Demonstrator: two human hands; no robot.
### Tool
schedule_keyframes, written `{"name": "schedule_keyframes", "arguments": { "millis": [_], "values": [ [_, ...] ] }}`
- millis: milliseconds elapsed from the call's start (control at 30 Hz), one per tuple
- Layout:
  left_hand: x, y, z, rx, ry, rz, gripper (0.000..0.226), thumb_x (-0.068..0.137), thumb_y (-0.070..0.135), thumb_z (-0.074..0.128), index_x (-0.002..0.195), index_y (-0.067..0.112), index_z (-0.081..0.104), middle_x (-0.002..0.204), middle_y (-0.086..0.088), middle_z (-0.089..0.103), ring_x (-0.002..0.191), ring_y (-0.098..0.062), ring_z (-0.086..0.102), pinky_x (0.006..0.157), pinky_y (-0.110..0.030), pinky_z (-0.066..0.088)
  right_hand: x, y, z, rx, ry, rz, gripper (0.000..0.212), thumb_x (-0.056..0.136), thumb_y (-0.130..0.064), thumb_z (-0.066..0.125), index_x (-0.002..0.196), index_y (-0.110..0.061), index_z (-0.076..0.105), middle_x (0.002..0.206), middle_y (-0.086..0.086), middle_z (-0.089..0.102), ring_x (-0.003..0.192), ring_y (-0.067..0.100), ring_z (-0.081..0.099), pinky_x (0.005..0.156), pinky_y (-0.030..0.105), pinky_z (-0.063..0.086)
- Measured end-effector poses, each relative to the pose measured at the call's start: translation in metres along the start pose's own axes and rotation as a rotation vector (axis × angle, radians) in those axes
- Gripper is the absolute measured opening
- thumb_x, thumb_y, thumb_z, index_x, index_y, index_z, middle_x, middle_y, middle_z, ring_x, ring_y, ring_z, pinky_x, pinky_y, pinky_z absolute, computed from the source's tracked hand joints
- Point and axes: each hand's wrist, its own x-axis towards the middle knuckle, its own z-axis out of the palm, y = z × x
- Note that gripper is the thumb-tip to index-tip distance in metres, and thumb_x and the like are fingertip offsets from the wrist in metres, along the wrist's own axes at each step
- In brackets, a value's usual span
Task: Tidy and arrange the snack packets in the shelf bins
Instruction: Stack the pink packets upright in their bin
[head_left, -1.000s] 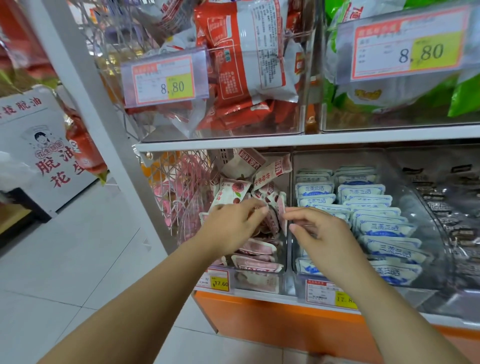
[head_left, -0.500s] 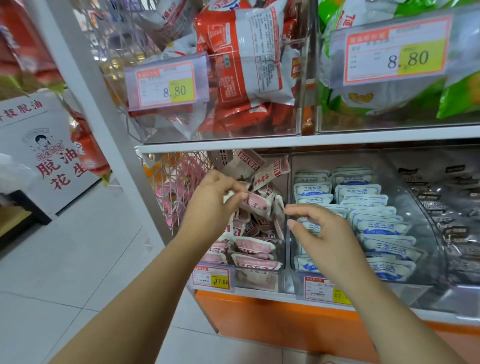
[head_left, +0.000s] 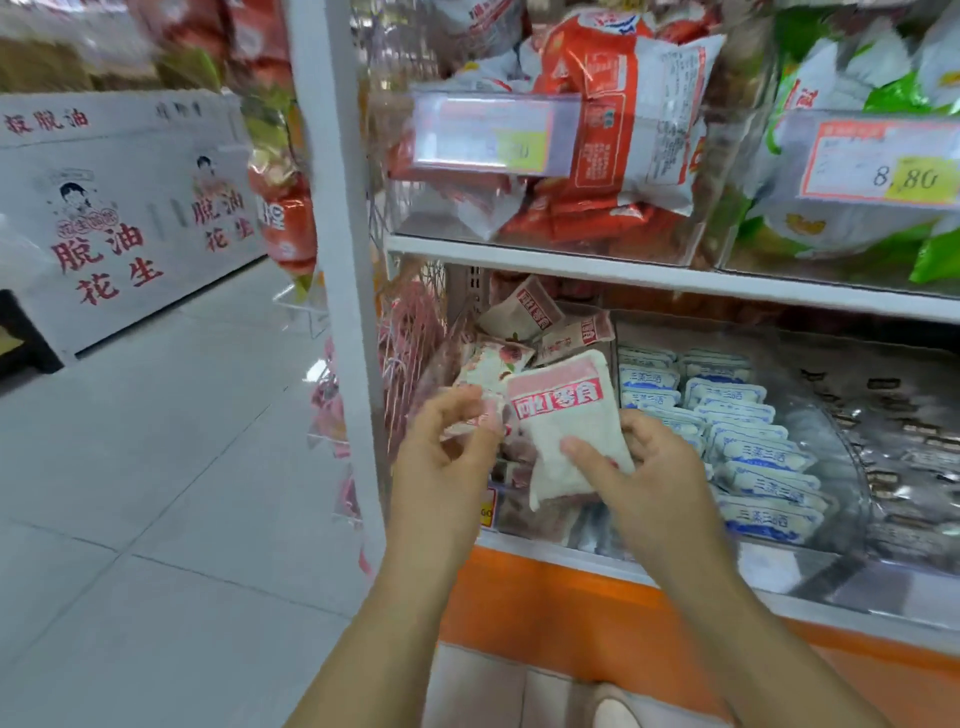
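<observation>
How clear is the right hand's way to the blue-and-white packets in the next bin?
Probably reachable: the right hand hovers right beside the blue-and-white packets, their bin looks open-topped and nothing lies between. But its fingers grip a pink-and-white packet, so no free grasp yet.

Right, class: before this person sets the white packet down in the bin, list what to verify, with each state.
1. Right hand grips white packet: ok.
2. Its label faces the camera: ok.
3. Left hand free: not ok, pinches a small packet.
4. Pink packets behind tidy: not ok, jumbled.
5. Blue packets in rows: ok.
6. Room under the hands: cannot tell.
</observation>
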Motion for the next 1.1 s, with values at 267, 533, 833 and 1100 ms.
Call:
{"name": "schedule_keyframes", "arguments": {
  "millis": [267,533,833,1100],
  "values": [
    [-0.002,-0.009,-0.009,-0.348,-0.277,-0.317,0.031,0.081,0.054,0.064,0.108,0.039,0.062,0.105,0.012,0.071,0.106,-0.008,0.064,0.102,-0.043,0.046,-0.008,-0.018,0.036,0.002,-0.400,-0.024,0.027,0.093,-0.040,0.043,0.109,-0.036,0.064,0.103,-0.035,0.064,0.100,-0.016,0.057,0.081,0.001,0.039],
    [0.036,-0.023,-0.057,-0.405,0.009,-0.276,0.012,0.095,0.014,0.054,0.103,0.014,0.063,0.060,0.006,0.063,0.066,-0.016,0.065,0.067,-0.032,0.060,0.086,-0.017,0.039,-0.450,-0.258,-0.016,0.020,0.094,-0.020,0.055,0.101,-0.037,0.061,0.101,-0.008,0.067,0.090,0.025,0.065,0.065,0.020,0.052],
    [0.050,-0.030,-0.070,-0.302,0.044,-0.239,0.014,0.092,0.022,0.059,0.101,0.031,0.063,0.084,0.004,0.073,0.078,-0.009,0.070,0.063,-0.026,0.057,0.178,0.024,0.093,-0.865,-0.335,0.094,0.073,0.086,-0.031,0.066,0.145,-0.016,0.026,0.135,0.009,0.051,0.106,0.022,0.054,0.078,0.022,0.037],
    [0.054,-0.032,-0.068,-0.320,0.049,-0.288,0.019,0.093,0.017,0.057,0.093,0.035,0.062,0.091,0.004,0.074,0.088,-0.019,0.071,0.083,-0.046,0.056,0.174,0.000,0.079,-0.918,-0.376,0.177,0.063,0.086,-0.036,0.065,0.140,-0.017,0.041,0.136,0.009,0.051,0.114,0.024,0.053,0.080,0.023,0.036]
  ]
}}
